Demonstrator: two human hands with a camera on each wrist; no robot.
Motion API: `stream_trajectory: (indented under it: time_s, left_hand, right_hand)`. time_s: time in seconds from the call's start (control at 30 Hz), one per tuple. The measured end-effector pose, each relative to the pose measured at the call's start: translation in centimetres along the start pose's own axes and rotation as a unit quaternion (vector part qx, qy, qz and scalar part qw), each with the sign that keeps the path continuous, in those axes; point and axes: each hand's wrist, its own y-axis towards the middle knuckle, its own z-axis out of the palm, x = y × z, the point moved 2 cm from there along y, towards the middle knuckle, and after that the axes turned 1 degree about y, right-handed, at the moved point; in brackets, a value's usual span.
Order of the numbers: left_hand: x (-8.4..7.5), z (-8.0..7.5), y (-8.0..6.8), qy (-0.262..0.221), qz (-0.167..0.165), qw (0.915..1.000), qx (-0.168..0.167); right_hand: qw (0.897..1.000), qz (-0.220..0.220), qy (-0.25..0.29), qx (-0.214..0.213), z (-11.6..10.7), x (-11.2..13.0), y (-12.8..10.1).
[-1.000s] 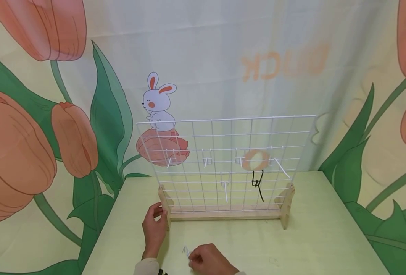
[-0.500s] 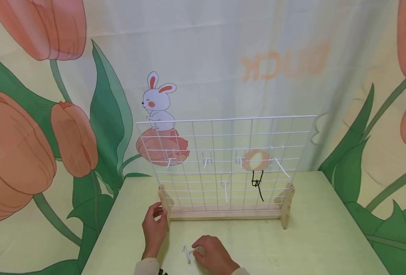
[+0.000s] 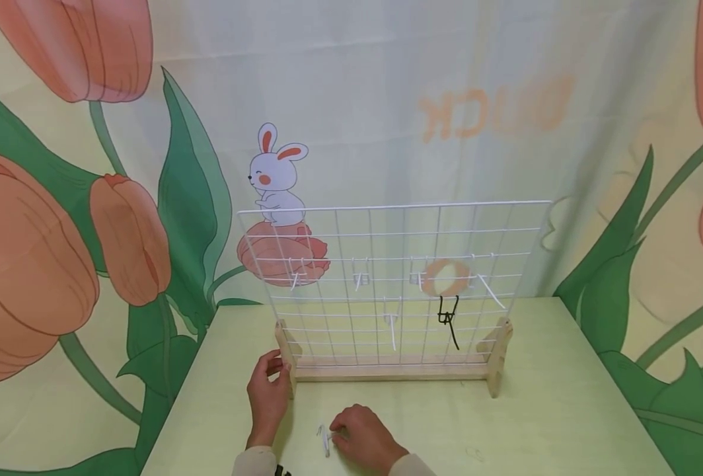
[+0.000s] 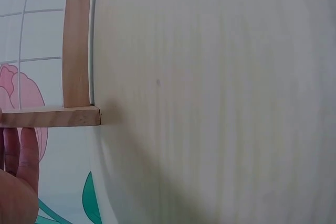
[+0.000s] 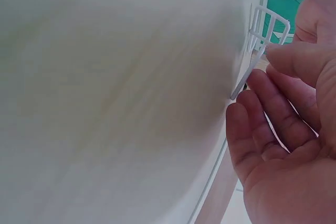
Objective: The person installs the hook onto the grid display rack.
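Note:
My right hand [image 3: 363, 436] pinches the rod of a white wire display hook [image 3: 324, 441] low over the front of the table. In the right wrist view, thumb and index finger meet at this rod, with the hook's wire frame [image 5: 272, 12] beyond and the other fingers loosely bent. My left hand [image 3: 268, 396] holds the left wooden upright of the stand [image 3: 287, 357]; in the left wrist view its fingers [image 4: 28, 156] reach the wood's edge, the thumb hidden. A white wire grid panel [image 3: 385, 234] stands in the wooden base [image 3: 387, 377].
Several white hooks, one of them a lower white hook [image 3: 394, 330], hang on the grid, with a black hook [image 3: 448, 318] at its right. Behind the pale green table [image 3: 565, 410] hangs a curtain [image 3: 357, 99] printed with tulips and a rabbit.
My right hand has shifted its hold from the lower end of the hook to its projecting rod, moving slightly up. The left hand stays at the upright.

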Motion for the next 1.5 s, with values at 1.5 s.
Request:
stream_trajectory:
  time_s: [1.5]
  left_hand:
    - [0.1, 0.0, 0.1, -0.001, 0.008, 1.0000, 0.001]
  right_hand:
    - [0.986, 0.040, 0.162, 0.032, 0.3, -0.5, -0.2]
